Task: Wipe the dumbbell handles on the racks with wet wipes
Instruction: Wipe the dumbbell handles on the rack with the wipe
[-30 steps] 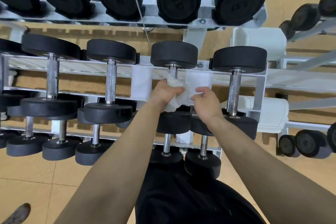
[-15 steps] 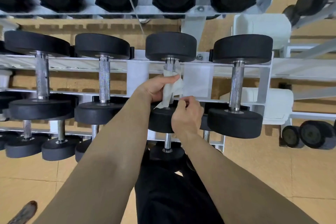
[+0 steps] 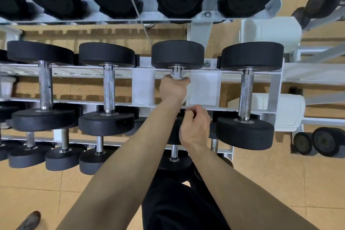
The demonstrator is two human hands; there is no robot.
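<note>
A person's left hand [image 3: 173, 87] is gripping a wet wipe [image 3: 175, 76] around the far end of a dumbbell handle [image 3: 177, 71] on the white rack's [image 3: 74, 73] middle tier, the right hand [image 3: 195, 127] hovering curled nearby, its hold unclear, with many handles seemingly left to wipe.

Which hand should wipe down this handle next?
Left. The left hand grips the wet wipe wrapped around the dumbbell handle; the right hand is curled lower down, beside the left forearm.
</note>
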